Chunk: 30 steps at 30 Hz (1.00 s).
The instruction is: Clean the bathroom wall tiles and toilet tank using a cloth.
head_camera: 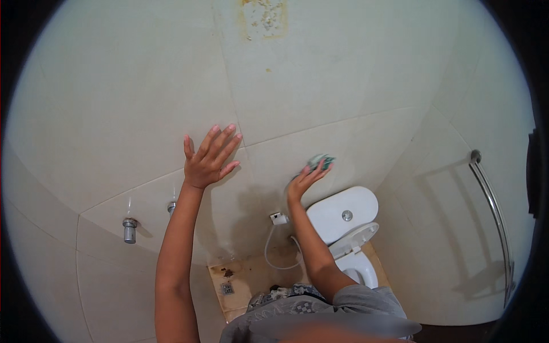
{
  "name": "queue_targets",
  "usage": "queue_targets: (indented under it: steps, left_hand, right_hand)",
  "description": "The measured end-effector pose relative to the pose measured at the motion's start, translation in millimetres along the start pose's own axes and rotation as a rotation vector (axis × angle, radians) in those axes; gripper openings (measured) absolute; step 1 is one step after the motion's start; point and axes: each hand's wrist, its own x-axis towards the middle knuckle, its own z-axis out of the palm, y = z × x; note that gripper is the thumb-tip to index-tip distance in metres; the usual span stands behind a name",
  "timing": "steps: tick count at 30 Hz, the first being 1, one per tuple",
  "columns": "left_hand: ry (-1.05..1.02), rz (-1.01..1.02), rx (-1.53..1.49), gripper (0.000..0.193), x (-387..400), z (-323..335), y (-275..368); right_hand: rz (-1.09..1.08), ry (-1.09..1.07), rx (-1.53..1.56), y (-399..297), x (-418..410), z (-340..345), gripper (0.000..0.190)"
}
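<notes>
My left hand (210, 160) lies flat with its fingers spread against the cream tiled wall (141, 107), just left of a tile joint. In my right hand (306, 182) is a crumpled green and white cloth (321, 162), pressed against the same wall above the toilet cistern (334, 214). The cloth and fingertips look slightly blurred, and part of the cloth is hidden behind the hand.
Below stands a white toilet (360, 263) with its lid raised. A bidet sprayer (279, 218) with a white hose hangs beside it. Metal wall valves (129, 231) project at the left; a steel grab bar (493, 197) runs along the right wall. A drain (227, 288) sits in the stained floor.
</notes>
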Motion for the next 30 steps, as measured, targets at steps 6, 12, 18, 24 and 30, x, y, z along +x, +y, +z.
queue_targets:
  steps: [6, 12, 18, 24, 30]
  left_hand:
    - [-0.009, 0.0, -0.072, 0.047, -1, -7, -3]
    - [-0.078, -0.327, -1.205, 0.049, -37, -34, 73]
    - [-1.028, -0.663, -2.467, 0.037, -62, -90, 149]
    - [-1.478, -0.119, -2.471, 0.04, -96, -114, 184]
    - [-1.781, 0.247, -3.454, 0.109, -103, -169, 245]
  right_hand:
    - [0.462, -0.433, 0.28, -42, -76, -60, 0.046]
    - [1.458, -0.776, 1.166, -88, -62, -140, 0.042]
    - [1.603, -0.752, 1.125, -99, -96, -210, 0.034]
    - [1.681, -0.671, 1.241, -112, -172, -268, 0.029]
    - [1.541, -0.508, 1.235, -170, -190, -320, 0.022]
